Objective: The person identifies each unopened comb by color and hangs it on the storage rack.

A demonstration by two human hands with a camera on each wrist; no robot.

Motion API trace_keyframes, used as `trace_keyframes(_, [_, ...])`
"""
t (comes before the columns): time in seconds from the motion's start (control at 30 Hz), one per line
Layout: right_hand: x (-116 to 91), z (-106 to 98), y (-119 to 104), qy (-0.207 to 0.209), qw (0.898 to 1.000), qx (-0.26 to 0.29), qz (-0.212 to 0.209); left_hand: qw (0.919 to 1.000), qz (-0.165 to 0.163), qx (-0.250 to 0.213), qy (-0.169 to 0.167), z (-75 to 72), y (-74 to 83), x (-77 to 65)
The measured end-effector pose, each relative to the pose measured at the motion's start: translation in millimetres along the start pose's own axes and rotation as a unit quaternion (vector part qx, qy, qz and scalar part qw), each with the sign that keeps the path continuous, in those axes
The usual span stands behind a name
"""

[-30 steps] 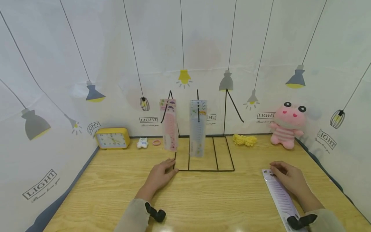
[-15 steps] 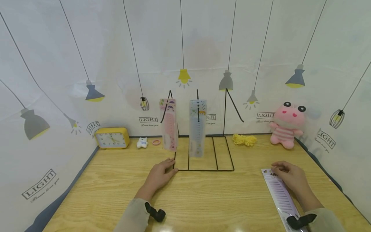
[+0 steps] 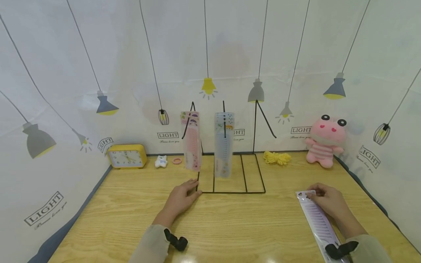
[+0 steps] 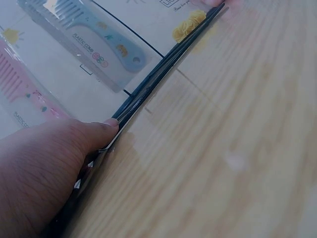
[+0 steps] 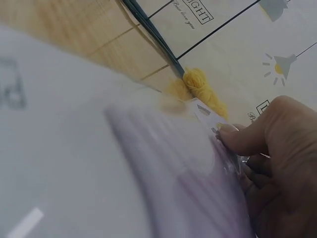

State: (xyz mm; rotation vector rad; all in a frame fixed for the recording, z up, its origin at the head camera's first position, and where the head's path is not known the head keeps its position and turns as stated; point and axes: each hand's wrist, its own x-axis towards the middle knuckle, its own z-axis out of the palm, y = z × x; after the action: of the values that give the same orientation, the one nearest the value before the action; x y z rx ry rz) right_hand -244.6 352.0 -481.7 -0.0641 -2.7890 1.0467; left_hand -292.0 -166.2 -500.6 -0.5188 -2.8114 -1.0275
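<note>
Right now the right hand (image 3: 330,201) pinches the top end of a purple comb pkg (image 3: 318,223), fingers curled on its upper edge; the pkg lies flat on the wooden table (image 3: 230,226) at the front right. Left hand (image 3: 180,199) rests flat w/ relaxed fingers at the front-left corner of the black wire rack (image 3: 231,191), touching its base. Pink comb pkg (image 3: 192,141) & blue comb pkg (image 3: 224,145) hang on the rack. Yellow clock (image 3: 127,156), yellow yarn (image 3: 277,158) & pink plush (image 3: 325,141) sit by the back wall
</note>
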Motion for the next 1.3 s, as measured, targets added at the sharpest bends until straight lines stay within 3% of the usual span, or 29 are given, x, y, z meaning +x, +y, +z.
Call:
trace_keyframes(0.37, [-1.1,4.4,5.8,0.010,0.999,0.047,0.003,1.0000,0.000,0.001,-0.006,-0.2,2.6,-0.9])
trace_keyframes(0.7, [-0.4,3.3,7.3,0.018,0.999,0.051,-0.001,1.0000,0.002,-0.001,-0.005,0.1,4.0,-0.2])
trace_keyframes(0.9, [4.3,-1.3,-6.5,0.000,0.995,0.098,0.013,1.0000,0.000,0.000,-0.004,-0.9,3.2,-0.5])
trace_keyframes(1.07, [9.6,-12.0,-28.4,0.003,0.993,0.116,-0.007,1.0000,0.003,0.001,0.000,-0.8,2.1,-0.1])
trace_keyframes(1.2, [15.5,-20.6,-49.1,0.013,0.981,0.191,-0.017,1.0000,0.003,-0.001,-0.002,-0.8,1.1,0.1])
trace_keyframes(1.3, [22.6,-26.6,-68.5,0.029,0.958,0.282,-0.047,1.0000,0.004,0.000,0.000,-0.9,-0.3,1.2])
